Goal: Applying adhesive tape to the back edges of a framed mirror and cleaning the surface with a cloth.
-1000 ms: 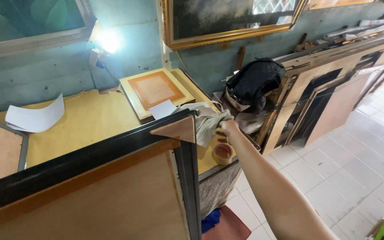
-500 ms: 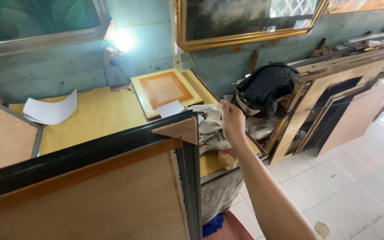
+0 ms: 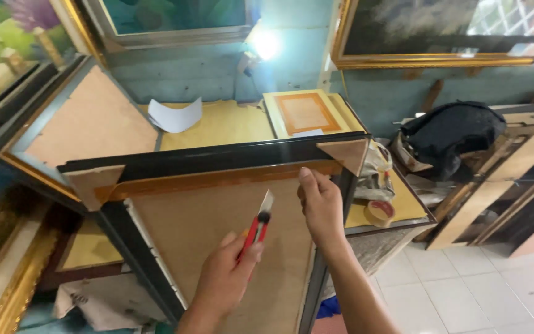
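Note:
A large black picture frame (image 3: 211,158) stands tilted against the table, its brown board back (image 3: 217,241) facing me. Cardboard corner guards (image 3: 347,153) cap its top corners, and a strip of brown tape (image 3: 217,179) runs along the top of the backing. My left hand (image 3: 227,275) grips a red utility knife (image 3: 258,226), blade up, over the board. My right hand (image 3: 321,207) rests its fingertips on the tape near the frame's upper right corner.
A yellow-topped table (image 3: 230,124) carries a small framed board (image 3: 307,114), a curled white sheet (image 3: 174,115), a tape roll (image 3: 379,212) and crumpled cloth (image 3: 375,170). Another frame back (image 3: 88,124) leans at the left. Framed paintings hang on the wall; a black bag (image 3: 449,133) and stacked frames sit at the right.
My right hand has come back from the cloth on the table to the frame's top edge. My left hand with the knife has come into view. The view swung left.

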